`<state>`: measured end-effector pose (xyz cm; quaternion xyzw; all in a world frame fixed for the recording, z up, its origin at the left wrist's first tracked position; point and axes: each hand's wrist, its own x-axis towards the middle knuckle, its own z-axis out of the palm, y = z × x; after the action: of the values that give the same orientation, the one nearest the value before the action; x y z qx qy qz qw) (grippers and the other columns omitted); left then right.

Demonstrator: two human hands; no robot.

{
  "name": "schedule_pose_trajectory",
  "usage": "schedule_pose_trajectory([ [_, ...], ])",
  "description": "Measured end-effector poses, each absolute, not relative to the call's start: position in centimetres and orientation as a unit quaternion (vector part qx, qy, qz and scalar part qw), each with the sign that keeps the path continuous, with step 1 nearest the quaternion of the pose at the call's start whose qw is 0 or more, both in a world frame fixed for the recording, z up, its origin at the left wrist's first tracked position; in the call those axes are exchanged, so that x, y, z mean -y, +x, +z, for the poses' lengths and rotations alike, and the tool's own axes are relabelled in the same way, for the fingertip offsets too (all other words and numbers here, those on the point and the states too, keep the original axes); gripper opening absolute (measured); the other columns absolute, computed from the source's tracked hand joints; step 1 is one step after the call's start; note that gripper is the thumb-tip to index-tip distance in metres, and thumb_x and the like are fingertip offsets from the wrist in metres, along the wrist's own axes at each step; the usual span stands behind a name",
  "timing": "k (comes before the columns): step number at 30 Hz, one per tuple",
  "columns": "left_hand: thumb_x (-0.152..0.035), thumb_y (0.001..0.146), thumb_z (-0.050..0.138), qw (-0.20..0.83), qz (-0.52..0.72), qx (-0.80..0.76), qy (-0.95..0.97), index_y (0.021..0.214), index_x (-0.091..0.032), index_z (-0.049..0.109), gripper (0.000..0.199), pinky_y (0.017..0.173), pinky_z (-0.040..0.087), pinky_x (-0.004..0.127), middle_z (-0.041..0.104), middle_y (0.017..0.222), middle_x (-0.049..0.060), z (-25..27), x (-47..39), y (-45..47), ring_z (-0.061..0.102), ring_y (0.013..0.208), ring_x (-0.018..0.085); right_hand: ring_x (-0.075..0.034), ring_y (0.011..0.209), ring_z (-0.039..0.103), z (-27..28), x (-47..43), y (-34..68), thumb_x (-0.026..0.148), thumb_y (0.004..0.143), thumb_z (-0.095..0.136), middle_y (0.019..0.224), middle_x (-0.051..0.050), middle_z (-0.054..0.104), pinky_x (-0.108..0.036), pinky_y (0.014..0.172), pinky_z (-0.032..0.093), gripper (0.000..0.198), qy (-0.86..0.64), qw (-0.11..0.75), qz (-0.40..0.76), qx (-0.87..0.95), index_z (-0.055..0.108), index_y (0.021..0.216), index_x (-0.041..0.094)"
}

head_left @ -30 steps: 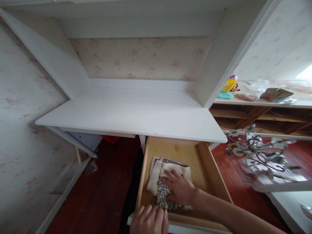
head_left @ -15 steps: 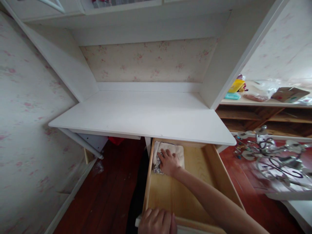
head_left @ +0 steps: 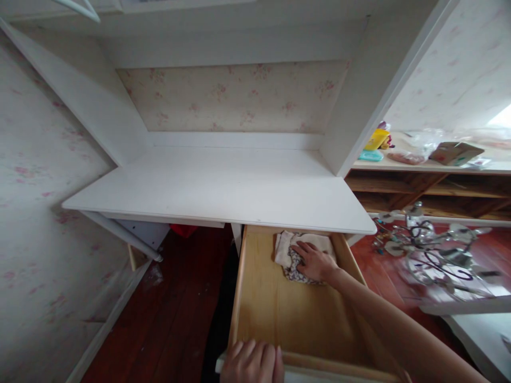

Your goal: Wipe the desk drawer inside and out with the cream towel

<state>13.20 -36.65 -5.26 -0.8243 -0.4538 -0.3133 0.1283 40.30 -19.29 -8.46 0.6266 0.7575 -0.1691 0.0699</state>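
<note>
A cream cloth with a dark-patterned side (head_left: 287,250) lies folded and bunched on the bottom of a pulled-out wooden drawer (head_left: 263,314), toward its back right. My right hand (head_left: 315,263) presses down on the cloth and grips it, fingers over its patterned fold. Part of the cloth is hidden beneath the palm. At the drawer's near left corner, my left hand (head_left: 251,361) is closed over the top edge of the white drawer front (head_left: 319,375). Its thumb is on the inner side.
Above the drawer is a white desktop (head_left: 223,183) with a hutch. A chandelier (head_left: 435,250) lies at the right, near a wooden shelf unit (head_left: 407,183) bearing bags and a box (head_left: 455,153). Floral-papered wall (head_left: 35,213) stands at the left; dark red flooring (head_left: 159,324) lies below.
My right hand and the cloth have moved right across the drawer bottom, from its back left corner to the back right. My left hand stays on the drawer front. The view has shifted slightly.
</note>
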Motion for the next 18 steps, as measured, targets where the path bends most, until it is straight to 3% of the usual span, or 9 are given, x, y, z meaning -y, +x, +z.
schedule_pose_trajectory([
  [5, -0.016, 0.083, 0.057, 0.103, -0.306, 0.458, -0.828, 0.065, -0.023, 0.045, 0.022, 0.054, 0.030, 0.035, 0.048, 0.054, -0.004, -4.9, 36.9, 13.3, 0.047, 0.050, 0.015, -0.032, 0.141, 0.026, -8.1, 22.0, 42.7, 0.035, 0.077, 0.054, 0.155, -0.011, 0.032, -0.048, 0.103, 0.041, 0.074, 0.590, 0.066, -0.193, -0.781, 0.039, 0.148, 0.021],
  [13, -0.017, 0.084, 0.056, 0.086, -0.284, 0.470, -0.831, 0.068, -0.023, 0.045, 0.021, 0.057, 0.030, 0.035, 0.050, 0.056, -0.004, -4.6, 37.3, 13.3, 0.048, 0.053, 0.016, -0.035, 0.144, 0.021, -8.1, 32.5, 42.5, 0.033, 0.067, 0.068, 0.159, -0.005, 0.026, -0.050, 0.108, 0.038, 0.088, 0.548, 0.118, -0.260, -0.786, 0.037, 0.149, 0.035],
  [18, -0.018, 0.085, 0.055, 0.092, -0.290, 0.468, -0.830, 0.069, -0.023, 0.045, 0.019, 0.059, 0.030, 0.035, 0.051, 0.056, -0.004, -4.8, 37.4, 13.3, 0.049, 0.054, 0.016, -0.037, 0.140, 0.027, -7.8, 32.9, 41.4, 0.027, 0.066, 0.071, 0.158, -0.007, 0.027, -0.051, 0.106, 0.040, 0.092, 0.549, 0.129, -0.246, -0.788, 0.035, 0.150, 0.033],
])
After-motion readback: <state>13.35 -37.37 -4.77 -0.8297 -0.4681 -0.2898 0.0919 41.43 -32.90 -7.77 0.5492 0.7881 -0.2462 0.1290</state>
